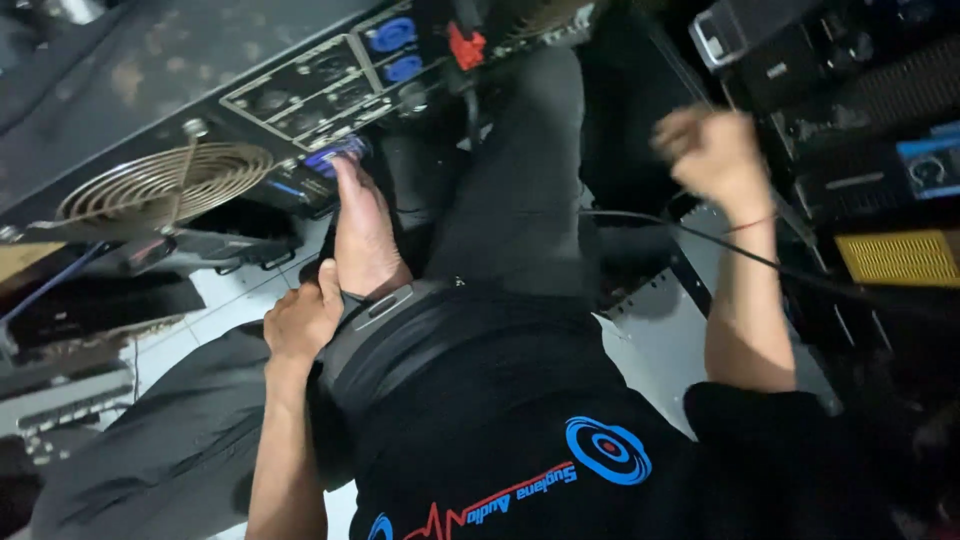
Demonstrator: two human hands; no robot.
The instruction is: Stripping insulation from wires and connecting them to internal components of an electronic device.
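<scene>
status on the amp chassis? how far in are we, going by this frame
Done: the amplifier chassis sits tipped beside the seated person, rear connector panel and fan grille facing the camera, a black cable plugged in below the red connector.
In hand: nothing clearly gripped; left hand rests on the bare foot, right hand is raised and blurred near a loose cable.
Left: casing looks closed; internals not visible.

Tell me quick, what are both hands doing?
Left hand: curled, resting on the bare foot.
Right hand: raised, blurred; cannot tell if it holds anything.
</scene>
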